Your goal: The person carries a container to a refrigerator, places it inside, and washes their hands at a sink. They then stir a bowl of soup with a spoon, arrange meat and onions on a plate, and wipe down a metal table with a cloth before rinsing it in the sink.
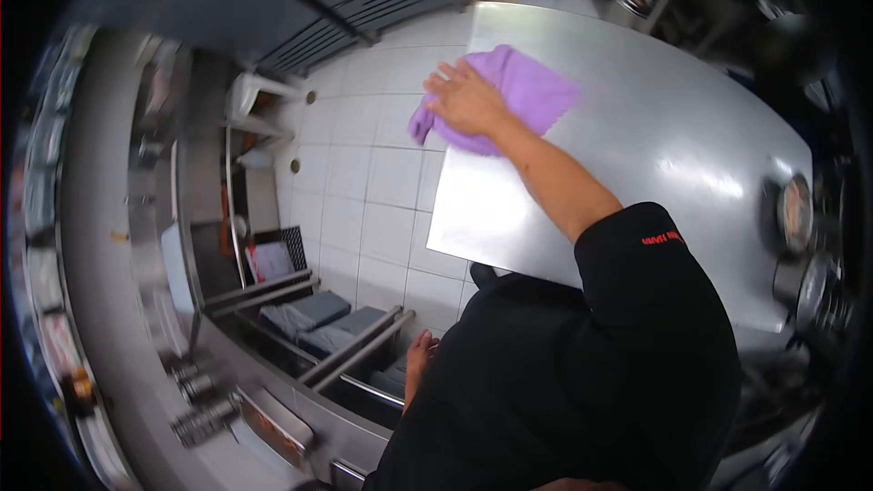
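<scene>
Along the far left runs a steel counter [327, 427], with a few metal canisters [202, 386] and a long rectangular tray [275, 427] near its lower end. Right of the canisters, under the rails, grey containers [318, 309] sit in the opening of the unit. Above them, the white tiled floor [368, 164] makes a bare aisle between that side and the table [637, 127], giving open room beside the table's left edge.

The person's left hand [421, 355] hangs low at their left side, close to the rails; the body partly hides it, so I can't tell how wide its grip is.

The purple cloth [538, 91] lies at the table's left edge, toward the far corner. Most of it is on the metal, and a bunched end sticks out past the edge, over the aisle. The right hand [464, 102] presses flat on it, fingers spread wide rather than closed, their tips reaching about as far as the edge.

Rightward, the shiny tabletop opens out, bare through the middle, with plenty of space around the forearm. At its right edge sits a round dish [795, 211], with more metalware [818, 291] crowded just beside it.
</scene>
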Demonstrator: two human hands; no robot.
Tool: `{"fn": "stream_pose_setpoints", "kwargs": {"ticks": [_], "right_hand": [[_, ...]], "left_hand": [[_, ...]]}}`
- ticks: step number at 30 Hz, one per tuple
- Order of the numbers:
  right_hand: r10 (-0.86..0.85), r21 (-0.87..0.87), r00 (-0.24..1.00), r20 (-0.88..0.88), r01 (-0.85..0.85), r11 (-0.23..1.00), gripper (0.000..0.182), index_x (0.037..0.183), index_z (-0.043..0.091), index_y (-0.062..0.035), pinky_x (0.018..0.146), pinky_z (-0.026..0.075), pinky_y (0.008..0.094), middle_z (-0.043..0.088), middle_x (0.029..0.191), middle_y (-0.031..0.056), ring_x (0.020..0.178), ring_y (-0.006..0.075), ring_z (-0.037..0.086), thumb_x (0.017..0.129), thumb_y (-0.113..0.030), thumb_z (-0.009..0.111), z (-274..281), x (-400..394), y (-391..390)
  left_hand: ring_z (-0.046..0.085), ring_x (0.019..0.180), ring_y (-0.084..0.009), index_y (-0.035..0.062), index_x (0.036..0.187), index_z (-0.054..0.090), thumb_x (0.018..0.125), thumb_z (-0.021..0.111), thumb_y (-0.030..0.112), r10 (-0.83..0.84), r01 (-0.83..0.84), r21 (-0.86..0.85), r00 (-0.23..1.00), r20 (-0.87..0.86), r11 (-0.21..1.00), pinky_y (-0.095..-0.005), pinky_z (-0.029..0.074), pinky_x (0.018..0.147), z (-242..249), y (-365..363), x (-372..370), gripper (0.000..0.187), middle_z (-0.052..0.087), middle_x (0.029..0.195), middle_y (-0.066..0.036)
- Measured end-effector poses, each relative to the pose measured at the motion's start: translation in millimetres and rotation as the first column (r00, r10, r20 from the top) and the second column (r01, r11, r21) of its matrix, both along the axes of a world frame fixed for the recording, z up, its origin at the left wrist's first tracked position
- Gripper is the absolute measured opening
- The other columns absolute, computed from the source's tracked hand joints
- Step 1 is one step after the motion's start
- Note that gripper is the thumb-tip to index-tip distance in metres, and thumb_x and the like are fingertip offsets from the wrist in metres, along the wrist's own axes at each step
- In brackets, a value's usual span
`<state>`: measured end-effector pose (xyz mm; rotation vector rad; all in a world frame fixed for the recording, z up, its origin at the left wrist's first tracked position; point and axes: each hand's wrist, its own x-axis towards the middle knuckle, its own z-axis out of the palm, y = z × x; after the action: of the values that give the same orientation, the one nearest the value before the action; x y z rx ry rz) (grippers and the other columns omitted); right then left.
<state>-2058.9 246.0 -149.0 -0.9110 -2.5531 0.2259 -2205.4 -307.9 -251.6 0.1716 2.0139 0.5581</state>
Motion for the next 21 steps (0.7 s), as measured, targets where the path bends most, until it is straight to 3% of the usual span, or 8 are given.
{"fn": "stream_pose_setpoints", "kwargs": {"ticks": [3,5,6,7,9,13,16,21], "right_hand": [[-0.193,0.184,0.976,-0.098,0.208,0.961,0.050,0.133,0.055,-0.0047,0.116,0.026,0.0433,0.057,0.136,0.0146,0.129,0.0318,0.049,0.098,-0.039,0.046,-8.0,54.8,-30.2],[-0.429,-0.096,0.903,-0.007,0.426,0.900,0.050,0.131,0.057,-0.0036,0.113,0.030,0.0421,0.056,0.137,0.0147,0.128,0.0323,0.049,0.096,-0.039,0.049,8.8,123.9,-47.3],[-0.579,-0.306,0.805,-0.128,0.523,0.795,0.050,0.125,0.061,-0.0020,0.109,0.036,0.0414,0.057,0.135,0.0164,0.126,0.0332,0.050,0.095,-0.041,0.051,11.8,163.3,-61.9],[-0.680,-0.058,0.729,-0.079,0.678,0.733,0.051,0.125,0.061,-0.0018,0.109,0.036,0.0415,0.057,0.134,0.0181,0.126,0.0333,0.050,0.096,-0.042,0.050,10.2,205.2,-86.3],[-0.849,0.209,0.441,0.291,0.837,0.506,0.056,0.139,0.051,-0.0092,0.111,0.028,0.0531,0.049,0.144,0.0131,0.135,0.0324,0.041,0.099,-0.048,0.041,-16.3,310.5,-132.8],[-0.937,0.217,-0.246,0.250,0.957,-0.193,0.069,0.145,0.043,-0.0077,0.111,0.024,0.0598,0.039,0.153,0.0129,0.142,0.0324,0.033,0.100,-0.057,0.032,-24.0,406.3,-251.6],[-0.892,0.244,-0.282,0.354,0.948,-0.203,0.069,0.144,0.045,-0.0067,0.109,0.023,0.0640,0.036,0.154,0.0159,0.142,0.0357,0.031,0.100,-0.058,0.030,-21.5,370.4,-260.5],[-0.973,0.327,0.107,0.204,0.929,0.171,0.064,0.134,0.053,-0.0013,0.108,0.028,0.0598,0.042,0.147,0.0213,0.138,0.0383,0.036,0.099,-0.052,0.039,-23.8,219.8,-199.9]], "left_hand": [[0.065,0.103,-0.0236,0.0057,0.137,0.054,0.095,0.055,0.052,-0.299,0.294,0.081,0.953,0.049,0.952,-0.0371,0.052,0.085,-87.6,-12.5,-67.8,0.062,0.068,0.114,-0.017],[0.065,0.102,-0.0245,0.0051,0.138,0.052,0.095,0.054,0.053,-0.574,0.578,0.164,0.816,-0.074,0.800,-0.0378,0.052,0.083,-65.9,24.7,-90.4,0.064,0.068,0.114,-0.016],[0.065,0.100,-0.0246,0.0060,0.138,0.051,0.094,0.056,0.053,-0.491,0.485,0.105,0.870,0.039,0.868,-0.0373,0.051,0.081,-35.5,51.9,-91.0,0.065,0.068,0.114,-0.016],[0.065,0.097,-0.0247,0.0068,0.139,0.050,0.093,0.058,0.053,-0.386,0.385,0.037,0.911,0.144,0.922,-0.0367,0.051,0.078,-16.3,75.1,-89.8,0.065,0.067,0.114,-0.015],[0.064,0.093,-0.0239,0.0091,0.138,0.048,0.090,0.062,0.054,-0.289,0.287,0.037,0.942,0.170,0.957,-0.0366,0.051,0.076,-29.1,91.9,-123.1,0.067,0.066,0.114,-0.013],[0.063,0.098,-0.0254,0.0104,0.139,0.047,0.089,0.064,0.056,-0.194,0.176,0.127,0.969,0.152,0.976,-0.0390,0.051,0.080,-10.6,110.8,-172.8,0.069,0.064,0.116,-0.012],[0.063,0.095,-0.0225,0.0110,0.138,0.048,0.090,0.063,0.052,-0.154,0.132,0.149,0.978,0.142,0.980,-0.0366,0.051,0.077,-10.6,96.6,-198.0,0.065,0.065,0.115,-0.011],[0.063,0.083,-0.0169,0.0118,0.135,0.052,0.092,0.064,0.044,-0.222,0.220,0.034,0.959,0.179,0.975,-0.0307,0.050,0.065,-31.2,64.4,-209.1,0.055,0.067,0.107,-0.008]]}}
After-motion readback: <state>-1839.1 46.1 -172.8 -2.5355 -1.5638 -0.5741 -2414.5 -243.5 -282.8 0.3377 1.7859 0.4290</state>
